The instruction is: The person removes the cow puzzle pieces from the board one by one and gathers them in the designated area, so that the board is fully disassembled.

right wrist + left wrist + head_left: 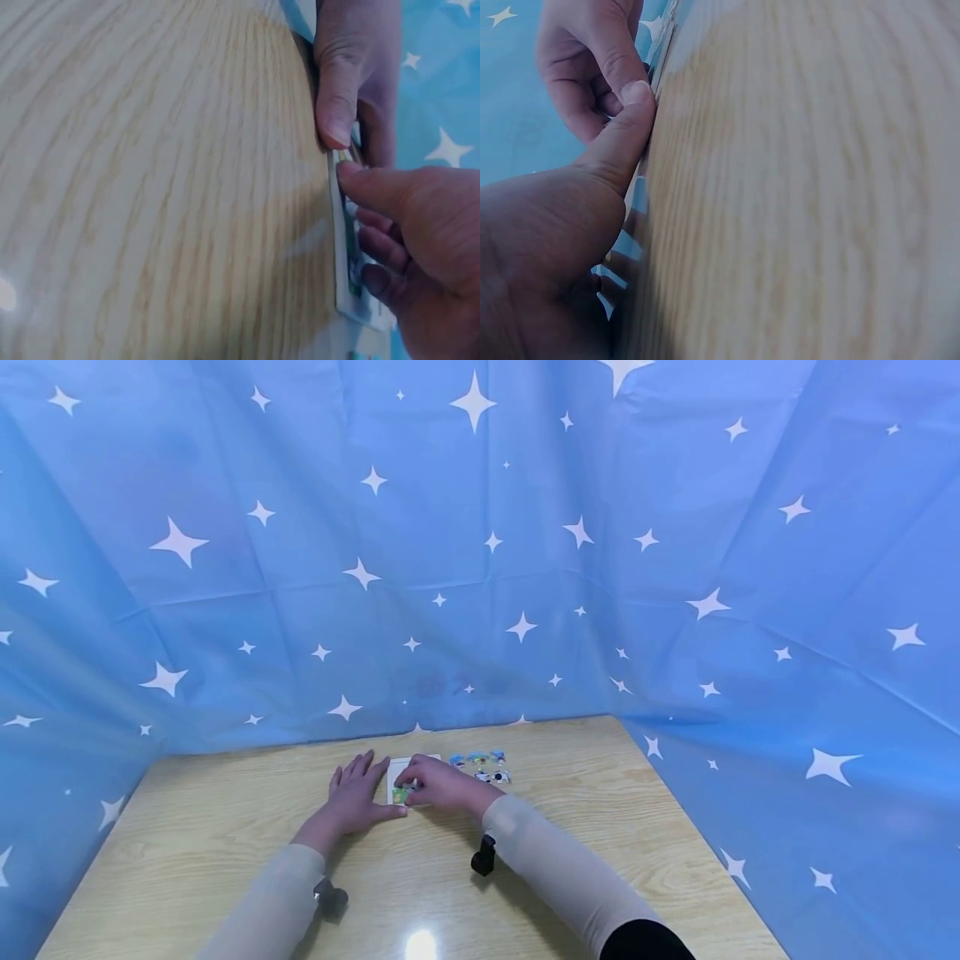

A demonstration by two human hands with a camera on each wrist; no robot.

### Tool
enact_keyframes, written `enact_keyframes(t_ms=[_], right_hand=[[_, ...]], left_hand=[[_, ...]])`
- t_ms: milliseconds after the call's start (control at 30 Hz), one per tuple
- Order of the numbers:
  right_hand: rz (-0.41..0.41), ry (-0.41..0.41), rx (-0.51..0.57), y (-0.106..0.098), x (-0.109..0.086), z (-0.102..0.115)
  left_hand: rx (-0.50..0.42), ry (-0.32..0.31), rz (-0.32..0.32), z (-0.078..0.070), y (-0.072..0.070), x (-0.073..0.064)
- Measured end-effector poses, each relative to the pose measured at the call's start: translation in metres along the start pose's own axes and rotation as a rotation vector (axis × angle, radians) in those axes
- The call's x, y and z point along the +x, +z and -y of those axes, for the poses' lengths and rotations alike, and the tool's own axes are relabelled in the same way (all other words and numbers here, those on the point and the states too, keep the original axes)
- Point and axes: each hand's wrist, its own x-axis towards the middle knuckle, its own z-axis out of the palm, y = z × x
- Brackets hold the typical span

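A small white puzzle tray (390,796) lies on the table, with a green and yellow puzzle piece (401,795) showing in its near left corner. My left hand (358,797) rests at the tray's left side, fingers spread and thumb along the near corner. My right hand (435,785) is over the tray with bent fingers, its thumb (375,186) touching the tray's picture area beside the left thumb (337,112). The fingers cover most of the tray; whether they pinch a piece is hidden. In the left wrist view the two thumbs nearly meet at the table's surface.
Several loose puzzle pieces (480,759) lie on the table (600,827) just right of the tray, behind my right wrist. A blue curtain with white stars (450,527) hangs along the table's back and sides.
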Motion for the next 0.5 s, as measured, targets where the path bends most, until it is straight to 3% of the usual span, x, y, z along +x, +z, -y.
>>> enact_keyframes(t_ms=[300, 500], right_hand=[[0.041, 0.016, -0.033, -0.0048, 0.0054, 0.0027], [0.031, 0.002, 0.012, -0.0061, 0.0058, 0.0065]], left_hand=[[-0.021, 0.009, -0.008, -0.0013, -0.0011, 0.0003], [-0.02, 0.007, -0.009, -0.002, -0.0008, -0.0008]])
